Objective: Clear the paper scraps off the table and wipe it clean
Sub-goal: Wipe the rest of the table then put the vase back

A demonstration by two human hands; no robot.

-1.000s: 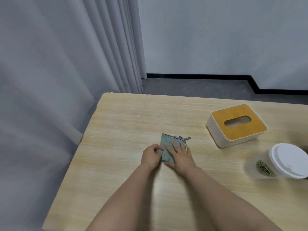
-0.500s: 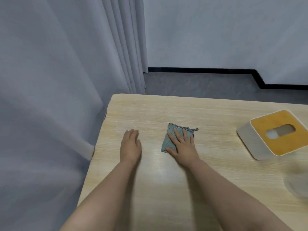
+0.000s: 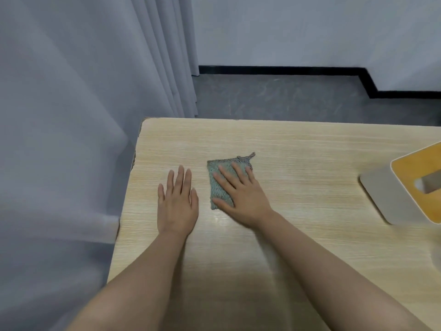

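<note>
Scraps of paper: none visible on my table (image 3: 310,149), so clearing appears done. My right hand (image 3: 241,199) presses flat, fingers straight, on the folded cloth (image 3: 216,185) near the left edge. My left hand (image 3: 177,201) rests flat beside it, holding nothing. Wiping remains.

Cloth (image 3: 220,185) grey-green, woven texture; table (image 3: 298,163) pale wood grain; tissue box (image 3: 405,199) white, orange-yellow top.

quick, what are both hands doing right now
Left hand: open, flat on the table, holding nothing.
Right hand: open, straight fingers pressing the folded cloth.
</note>
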